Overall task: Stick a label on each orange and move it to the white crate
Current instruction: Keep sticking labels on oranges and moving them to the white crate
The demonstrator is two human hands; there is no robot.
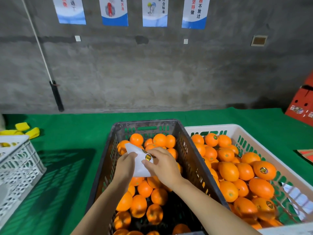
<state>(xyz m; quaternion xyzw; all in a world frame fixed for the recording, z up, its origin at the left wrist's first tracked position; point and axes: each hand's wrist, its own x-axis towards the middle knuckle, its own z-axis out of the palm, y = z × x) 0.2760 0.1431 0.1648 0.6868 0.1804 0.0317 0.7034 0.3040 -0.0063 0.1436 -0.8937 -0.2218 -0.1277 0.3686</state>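
A black crate (186, 146) in the middle holds several unlabelled oranges (136, 139). To its right stands the white crate (237, 128), filled with oranges, some bearing round gold-and-black labels (215, 137). Above the black crate my left hand (126, 164) grips a white label sheet (140, 165). My right hand (163, 164) pinches a round gold label (148, 157) on that sheet with thumb and fingertips. Neither hand holds an orange.
A green cloth (67, 133) covers the table. A white lattice crate (18, 163) sits at the left edge, with yellow pieces (27, 129) behind it. A red carton (301, 106) stands at the far right against the grey wall.
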